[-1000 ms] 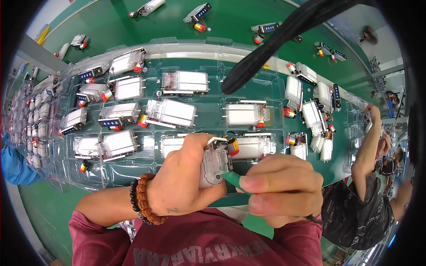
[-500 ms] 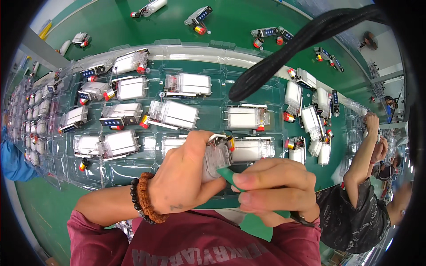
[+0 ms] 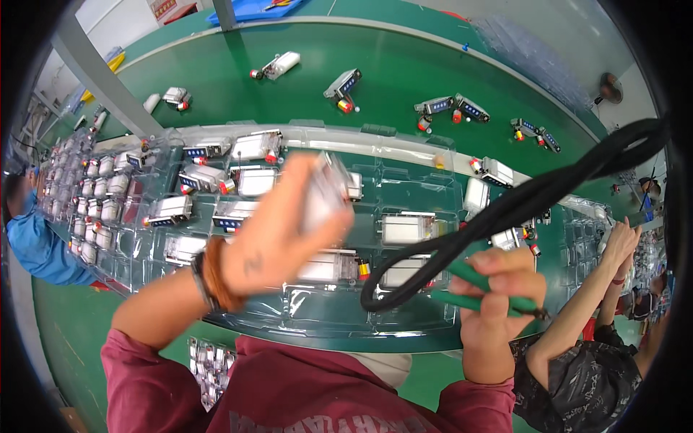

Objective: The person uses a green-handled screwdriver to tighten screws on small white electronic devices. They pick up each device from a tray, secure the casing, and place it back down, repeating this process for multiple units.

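Note:
My left hand (image 3: 271, 242) is raised over the trays, its fingers wrapped round a white-and-clear plastic battery-like module (image 3: 328, 195), which is blurred by motion. To the right, my right hand (image 3: 502, 296) grips small green-handled pliers (image 3: 469, 276). Their two handles spread toward the left, and the small dark head points right. The pliers are apart from the module. Below the hands, clear plastic trays (image 3: 332, 307) hold similar white modules (image 3: 406, 229) with small red-and-yellow cylinders (image 3: 363, 269) attached.
A black looped cord (image 3: 498, 209) crosses the view in front of the trays and near my right hand. Several modules lie on the green bench (image 3: 390, 65) beyond a pale rail. A co-worker's arms (image 3: 577, 303) are at the right; another person in blue (image 3: 43, 242) is at the left.
My left hand has carried the module up and away from the green pliers' handle. My right hand has moved right, and the pliers' handles now show spread. The view has shifted too.

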Motion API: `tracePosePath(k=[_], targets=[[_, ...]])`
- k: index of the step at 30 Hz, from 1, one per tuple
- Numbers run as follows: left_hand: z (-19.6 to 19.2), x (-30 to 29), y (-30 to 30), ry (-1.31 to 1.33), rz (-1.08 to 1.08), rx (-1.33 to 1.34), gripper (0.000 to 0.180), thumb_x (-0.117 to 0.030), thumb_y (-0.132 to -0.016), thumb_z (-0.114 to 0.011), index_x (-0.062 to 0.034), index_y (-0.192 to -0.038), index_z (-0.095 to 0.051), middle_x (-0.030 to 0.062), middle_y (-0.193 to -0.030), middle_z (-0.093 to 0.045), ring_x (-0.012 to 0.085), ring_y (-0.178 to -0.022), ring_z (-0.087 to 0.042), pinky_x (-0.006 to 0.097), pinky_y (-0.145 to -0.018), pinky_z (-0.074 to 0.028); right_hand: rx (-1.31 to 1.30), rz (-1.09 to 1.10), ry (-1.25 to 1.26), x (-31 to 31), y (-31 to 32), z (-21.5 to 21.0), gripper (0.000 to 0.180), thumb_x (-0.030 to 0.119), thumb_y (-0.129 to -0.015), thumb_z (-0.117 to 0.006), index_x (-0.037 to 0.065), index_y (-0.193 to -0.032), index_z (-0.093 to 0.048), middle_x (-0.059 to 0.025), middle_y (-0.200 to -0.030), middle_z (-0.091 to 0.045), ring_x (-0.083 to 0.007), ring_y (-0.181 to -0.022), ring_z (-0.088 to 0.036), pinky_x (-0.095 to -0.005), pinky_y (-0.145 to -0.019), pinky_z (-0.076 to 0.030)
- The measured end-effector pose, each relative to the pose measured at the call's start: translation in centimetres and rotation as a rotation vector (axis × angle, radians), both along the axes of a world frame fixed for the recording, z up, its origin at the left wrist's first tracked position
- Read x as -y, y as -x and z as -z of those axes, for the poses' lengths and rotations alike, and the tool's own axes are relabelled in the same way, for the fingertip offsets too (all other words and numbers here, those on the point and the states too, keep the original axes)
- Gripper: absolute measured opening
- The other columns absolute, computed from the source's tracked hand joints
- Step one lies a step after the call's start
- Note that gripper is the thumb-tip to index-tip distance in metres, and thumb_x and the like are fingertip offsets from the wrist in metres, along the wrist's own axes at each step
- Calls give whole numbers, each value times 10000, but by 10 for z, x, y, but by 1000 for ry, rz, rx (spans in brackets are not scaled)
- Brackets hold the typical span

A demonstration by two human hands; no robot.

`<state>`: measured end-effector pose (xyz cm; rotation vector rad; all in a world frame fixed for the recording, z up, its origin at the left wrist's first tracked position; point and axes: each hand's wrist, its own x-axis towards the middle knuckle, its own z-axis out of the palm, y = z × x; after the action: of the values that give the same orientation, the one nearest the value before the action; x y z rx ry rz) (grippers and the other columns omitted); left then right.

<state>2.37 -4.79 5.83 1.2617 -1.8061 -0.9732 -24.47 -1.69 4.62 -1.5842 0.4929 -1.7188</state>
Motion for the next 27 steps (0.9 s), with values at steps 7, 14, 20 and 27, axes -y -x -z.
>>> tracePosePath(k=[7,14,20,27], targets=[[0,155,-65,222,-280,166,674,-269,-713,-889,14,-1246,-586,109,-1009,-610,220,-898,-602,342,-798,-511,-183,69,16,15,9,-1,101,-30,-876,-629,-40,-975,-614,-229,-994,-657,-225,-703,-705,-298,-619,-605],[52,210,-91,125,-537,298,702,-297,-617,-944,14,-1068,-505,169,-1041,-628,253,-940,-626,341,-846,-510,-216,117,-96,12,2,1,162,-66,-793,-712,-12,-938,-663,-194,-931,-712,-203,-766,-685,-277,-645,-543],[38,200,-81,79,-467,782,919,-396,-643,-913,83,-1263,-432,250,-1105,-633,358,-1037,-644,399,-935,-504,-265,115,-41,13,4,0,187,-72,-773,-726,-9,-939,-668,-186,-930,-716,-234,-793,-694,-290,-660,-556],[52,222,-64,20,-526,1029,882,-484,-732,-824,93,-1309,-487,313,-1300,-531,430,-1226,-530,456,-1040,-437,-359,122,63,17,2,-4,193,-77,-754,-738,-1,-921,-679,-176,-939,-722,-243,-803,-698,-298,-690,-563]])
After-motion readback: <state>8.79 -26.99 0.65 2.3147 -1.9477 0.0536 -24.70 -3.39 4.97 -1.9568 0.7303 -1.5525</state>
